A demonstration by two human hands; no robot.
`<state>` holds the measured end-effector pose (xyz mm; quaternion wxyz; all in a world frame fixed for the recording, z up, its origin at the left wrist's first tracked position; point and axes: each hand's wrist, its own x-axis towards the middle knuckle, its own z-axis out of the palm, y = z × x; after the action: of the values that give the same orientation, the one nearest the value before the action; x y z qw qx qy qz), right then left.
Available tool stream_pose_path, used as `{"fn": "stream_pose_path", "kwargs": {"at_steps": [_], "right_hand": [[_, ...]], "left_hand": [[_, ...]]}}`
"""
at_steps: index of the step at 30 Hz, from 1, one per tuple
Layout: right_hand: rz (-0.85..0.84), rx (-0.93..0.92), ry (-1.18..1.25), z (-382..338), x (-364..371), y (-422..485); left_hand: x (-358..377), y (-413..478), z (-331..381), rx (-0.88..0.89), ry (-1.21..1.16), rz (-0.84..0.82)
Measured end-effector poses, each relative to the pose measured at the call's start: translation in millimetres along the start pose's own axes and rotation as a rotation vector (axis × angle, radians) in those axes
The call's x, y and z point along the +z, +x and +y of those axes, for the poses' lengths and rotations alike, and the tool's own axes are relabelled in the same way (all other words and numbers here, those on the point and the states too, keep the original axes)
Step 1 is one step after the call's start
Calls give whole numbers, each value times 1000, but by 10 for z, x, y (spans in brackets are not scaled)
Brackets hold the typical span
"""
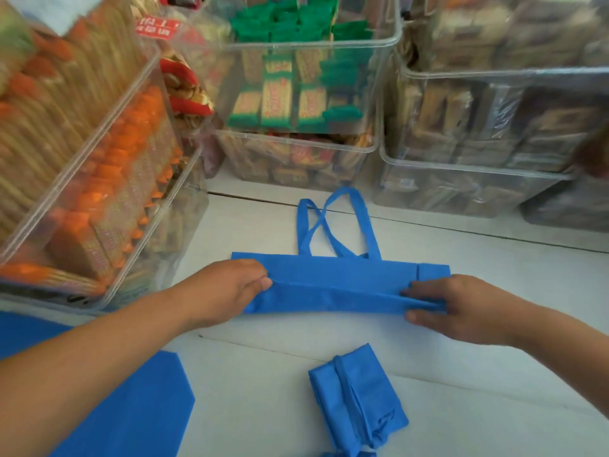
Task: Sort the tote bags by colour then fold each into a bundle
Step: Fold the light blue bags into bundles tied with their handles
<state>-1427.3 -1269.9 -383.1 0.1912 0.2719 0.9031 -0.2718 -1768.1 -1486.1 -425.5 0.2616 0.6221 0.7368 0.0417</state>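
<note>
Pinching the blue tote bag (339, 286) are left hand (227, 290) and right hand (461, 310) fingers; red label (155, 28) seemingly illegible.

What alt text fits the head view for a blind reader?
The left hand and right hand pinch the ends of a blue tote bag folded into a long strip on a white table, handles pointing away. A folded blue bundle lies nearer the person, flat blue fabric at lower left, clear bins of packaged biscuits behind.

Bare forearms reach in from 8 and 4 o'clock. The left hand (227, 288) and right hand (461, 308), palms down, each pinch an end of the blue tote bag (339, 285) between thumb and fingers.
</note>
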Motion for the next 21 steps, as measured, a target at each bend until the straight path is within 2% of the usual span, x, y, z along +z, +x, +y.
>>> {"fn": "stream_pose_path", "kwargs": {"at_steps": [3, 6, 9, 12, 15, 16, 18, 19, 21], "right_hand": [[234, 147, 45, 98, -98, 154], [453, 341, -51, 225, -83, 410], [644, 300, -96, 346, 158, 649], [833, 263, -16, 492, 395, 801], [960, 167, 9, 569, 522, 891], [979, 154, 18, 589, 551, 902], [990, 156, 37, 597, 582, 905], [981, 163, 43, 579, 588, 901], [948, 194, 21, 532, 566, 883]], "left_hand": [[-115, 215, 15, -63, 157, 82], [-161, 467, -13, -114, 289, 175], [-4, 621, -59, -114, 375, 235], [83, 690, -124, -102, 331, 352], [126, 706, -97, -4, 535, 488], [185, 696, -58, 60, 502, 479], [337, 641, 47, 169, 292, 381], [376, 595, 94, 155, 206, 279], [437, 554, 115, 112, 224, 167]]}}
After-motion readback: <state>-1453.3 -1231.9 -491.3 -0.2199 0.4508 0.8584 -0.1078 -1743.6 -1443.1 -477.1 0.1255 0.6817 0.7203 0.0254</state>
